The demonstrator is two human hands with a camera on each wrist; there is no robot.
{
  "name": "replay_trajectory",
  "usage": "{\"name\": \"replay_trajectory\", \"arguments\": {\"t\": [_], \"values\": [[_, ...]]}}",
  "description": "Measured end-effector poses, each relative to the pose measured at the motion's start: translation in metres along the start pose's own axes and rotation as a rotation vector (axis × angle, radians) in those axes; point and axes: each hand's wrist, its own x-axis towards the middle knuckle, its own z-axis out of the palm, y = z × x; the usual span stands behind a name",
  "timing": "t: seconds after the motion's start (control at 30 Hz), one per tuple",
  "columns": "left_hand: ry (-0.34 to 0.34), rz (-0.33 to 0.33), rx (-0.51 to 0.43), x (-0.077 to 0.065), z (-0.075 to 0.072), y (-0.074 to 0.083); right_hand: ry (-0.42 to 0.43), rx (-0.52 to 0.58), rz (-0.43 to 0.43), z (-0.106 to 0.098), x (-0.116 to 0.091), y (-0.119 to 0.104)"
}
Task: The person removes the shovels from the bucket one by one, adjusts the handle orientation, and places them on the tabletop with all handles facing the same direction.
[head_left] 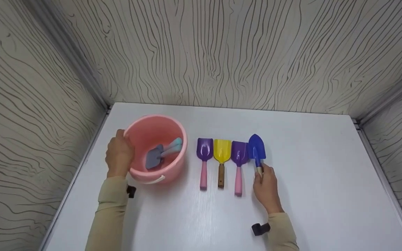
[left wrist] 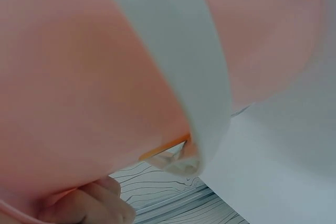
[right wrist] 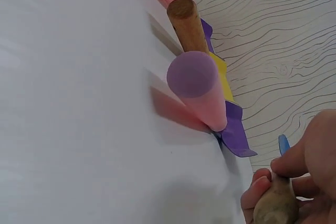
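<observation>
My left hand [head_left: 120, 155] grips the left rim of a pink bucket [head_left: 159, 122]; in the left wrist view its curled fingers [left wrist: 89, 203] show beside the bucket wall. Inside the bucket lies a grey-bladed shovel [head_left: 154, 157] with light blue at its handle end. With my right hand [head_left: 268, 188] I hold a blue trowel [head_left: 256, 148] by its wooden handle [right wrist: 278, 203]. Left of the trowel, side by side, lie a purple shovel [head_left: 239, 153] with a pink handle, a yellow shovel [head_left: 222, 150] with a brown wooden handle, and another purple shovel [head_left: 205, 149].
The white table [head_left: 326, 181] meets a wood-patterned back wall [head_left: 222, 52] and has side walls at left and right. The bucket's white handle [left wrist: 178, 51] hangs down its near side. Each wrist bears a small black camera.
</observation>
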Motion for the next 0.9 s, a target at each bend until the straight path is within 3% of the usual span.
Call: {"name": "replay_trajectory", "arguments": {"t": [0.37, 0.9], "values": [[0.037, 0.023, -0.002, -0.002, 0.001, 0.0, 0.055, -0.002, -0.016, 0.005, -0.006, 0.012], [0.007, -0.001, -0.011, -0.001, 0.001, 0.001, 0.074, 0.004, 0.066, 0.007, 0.0, 0.013]]}}
